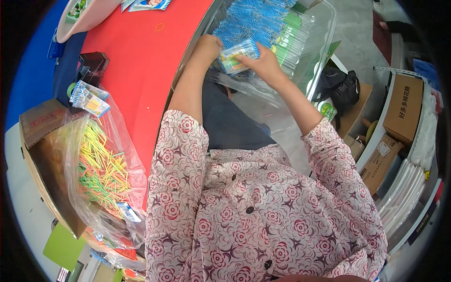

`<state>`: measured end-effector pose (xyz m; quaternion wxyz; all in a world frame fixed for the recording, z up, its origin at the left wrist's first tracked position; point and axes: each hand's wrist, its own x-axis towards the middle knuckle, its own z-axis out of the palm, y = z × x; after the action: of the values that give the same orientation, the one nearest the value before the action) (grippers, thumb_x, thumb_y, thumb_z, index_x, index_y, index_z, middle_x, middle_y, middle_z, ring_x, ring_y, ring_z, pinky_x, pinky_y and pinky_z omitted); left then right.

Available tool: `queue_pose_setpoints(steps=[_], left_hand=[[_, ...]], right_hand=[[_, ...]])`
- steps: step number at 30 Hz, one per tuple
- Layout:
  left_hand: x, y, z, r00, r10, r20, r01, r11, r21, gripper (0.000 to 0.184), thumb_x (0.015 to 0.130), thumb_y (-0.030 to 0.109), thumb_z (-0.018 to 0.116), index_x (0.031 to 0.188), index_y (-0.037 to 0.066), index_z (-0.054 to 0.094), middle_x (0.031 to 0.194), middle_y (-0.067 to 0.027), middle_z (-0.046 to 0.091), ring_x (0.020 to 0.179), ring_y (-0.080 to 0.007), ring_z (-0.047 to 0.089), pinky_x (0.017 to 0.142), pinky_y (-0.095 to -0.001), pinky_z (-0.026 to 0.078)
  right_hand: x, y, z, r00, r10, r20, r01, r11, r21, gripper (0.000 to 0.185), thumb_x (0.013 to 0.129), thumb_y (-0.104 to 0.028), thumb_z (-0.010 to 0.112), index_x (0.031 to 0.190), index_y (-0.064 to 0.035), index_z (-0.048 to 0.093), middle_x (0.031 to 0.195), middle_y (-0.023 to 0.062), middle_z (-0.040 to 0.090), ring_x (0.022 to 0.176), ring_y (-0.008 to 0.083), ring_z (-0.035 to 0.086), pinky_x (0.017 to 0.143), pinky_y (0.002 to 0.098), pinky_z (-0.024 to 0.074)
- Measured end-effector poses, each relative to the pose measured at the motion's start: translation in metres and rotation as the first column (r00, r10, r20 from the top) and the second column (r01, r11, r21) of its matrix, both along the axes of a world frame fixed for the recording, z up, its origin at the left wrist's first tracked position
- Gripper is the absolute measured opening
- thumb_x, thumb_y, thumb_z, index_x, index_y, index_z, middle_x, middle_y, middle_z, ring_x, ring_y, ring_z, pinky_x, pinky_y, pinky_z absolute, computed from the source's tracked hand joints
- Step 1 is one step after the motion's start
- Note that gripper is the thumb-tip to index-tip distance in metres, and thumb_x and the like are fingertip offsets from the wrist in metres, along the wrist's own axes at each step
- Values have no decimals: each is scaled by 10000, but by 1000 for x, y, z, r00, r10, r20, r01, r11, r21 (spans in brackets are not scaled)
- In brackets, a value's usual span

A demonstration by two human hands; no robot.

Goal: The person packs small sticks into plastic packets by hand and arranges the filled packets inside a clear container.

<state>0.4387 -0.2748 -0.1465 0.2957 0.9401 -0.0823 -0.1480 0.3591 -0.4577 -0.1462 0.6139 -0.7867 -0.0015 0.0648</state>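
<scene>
My right hand (pixel 267 65) pinches a small clear packet (pixel 238 56) with blue-and-white striped ends and yellow and green sticks inside, thumb on top. Close to the packet's left end is my left hand (pixel 209 47), its fingers curled closed at the table's edge; what they hold, if anything, is hidden. Below and beyond both hands, a large clear plastic bag (pixel 324 47) holds many packets with blue striped ends (pixel 253 21), lined up in dense rows. Green-printed packets (pixel 289 37) stand along its right side.
A red tabletop (pixel 136 61) runs along my left. On it lie loose packets (pixel 91 101) beside a clear bag of colored sticks (pixel 103 169) in a cardboard box (pixel 42 155). A pale bowl (pixel 84 21) stands far left. Cartons (pixel 404 108) fill a shelf at right, near a black bag (pixel 345 89).
</scene>
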Motion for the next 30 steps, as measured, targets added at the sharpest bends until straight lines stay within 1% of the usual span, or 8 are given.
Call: queue_pose_setpoints(steps=[1, 4, 7, 8, 11, 20, 27, 30], left_hand=[[1, -2, 5, 999, 9, -41, -8, 1000, 17, 148, 744, 57, 591, 819, 50, 718, 828, -174, 676, 787, -319, 664, 718, -393, 513], [4, -5, 11, 992, 31, -126, -24, 998, 53, 132, 740, 53, 606, 810, 44, 717, 830, -174, 679, 804, -308, 671, 731, -387, 515], [23, -10, -2, 989, -117, -89, 141, 918, 370, 159, 746, 165, 688, 890, 110, 725, 784, -94, 697, 693, -202, 663, 638, -331, 509], [26, -10, -4, 989, -115, -90, 140, 918, 371, 159, 746, 165, 688, 890, 110, 725, 784, -94, 697, 693, -202, 663, 638, -331, 509], [29, -11, -9, 979, 55, -196, 16, 939, 343, 143, 770, 183, 669, 873, 97, 720, 804, -104, 697, 729, -220, 671, 658, -349, 509], [18, -8, -11, 1000, -29, 13, 22, 933, 358, 202, 812, 243, 606, 863, 81, 717, 868, -165, 677, 831, -334, 654, 735, -411, 506], [21, -2, -24, 998, 23, 63, -40, 958, 284, 223, 798, 241, 588, 874, 72, 712, 908, -188, 662, 846, -360, 646, 747, -448, 503], [49, 26, -86, 986, -122, 110, 80, 942, 327, 229, 805, 228, 570, 872, 62, 712, 917, -200, 657, 847, -367, 645, 751, -455, 503]], right_hand=[[0, 3, 2, 1000, 0, -1, 0, 1000, 2, 571, 761, -295, 764, 1146, 50, 522, 986, 102, 668, 822, 148, 641, 730, 278, 502], [-5, 12, 9, 978, 53, 201, 10, 953, -301, 481, 743, -250, 757, 1107, -5, 559, 927, 129, 676, 781, 212, 667, 694, 312, 515], [-7, 33, 19, 932, 187, 312, -80, 942, -327, 439, 726, -223, 747, 1061, -13, 557, 869, 173, 655, 777, 309, 649, 682, 381, 518], [-7, 39, 22, 896, 252, 366, -122, 932, -342, 418, 717, -210, 743, 1038, -17, 556, 840, 194, 645, 775, 358, 639, 676, 416, 519], [0, 49, 25, 931, 265, 252, -145, 900, -412, 437, 715, -210, 737, 1056, -18, 542, 816, 185, 649, 763, 364, 636, 670, 435, 513], [21, 63, 10, 943, 324, 78, -183, 700, -691, 246, 706, -174, 681, 901, -31, 638, 808, 194, 657, 731, 348, 651, 649, 448, 520], [24, 76, -24, 930, 307, 202, -87, 718, -691, 158, 730, -151, 610, 839, -51, 665, 835, 192, 667, 745, 343, 661, 648, 442, 527], [27, 80, -29, 930, 296, 217, -72, 727, -683, 167, 740, -147, 593, 856, -55, 669, 845, 188, 670, 752, 346, 662, 656, 441, 529]])
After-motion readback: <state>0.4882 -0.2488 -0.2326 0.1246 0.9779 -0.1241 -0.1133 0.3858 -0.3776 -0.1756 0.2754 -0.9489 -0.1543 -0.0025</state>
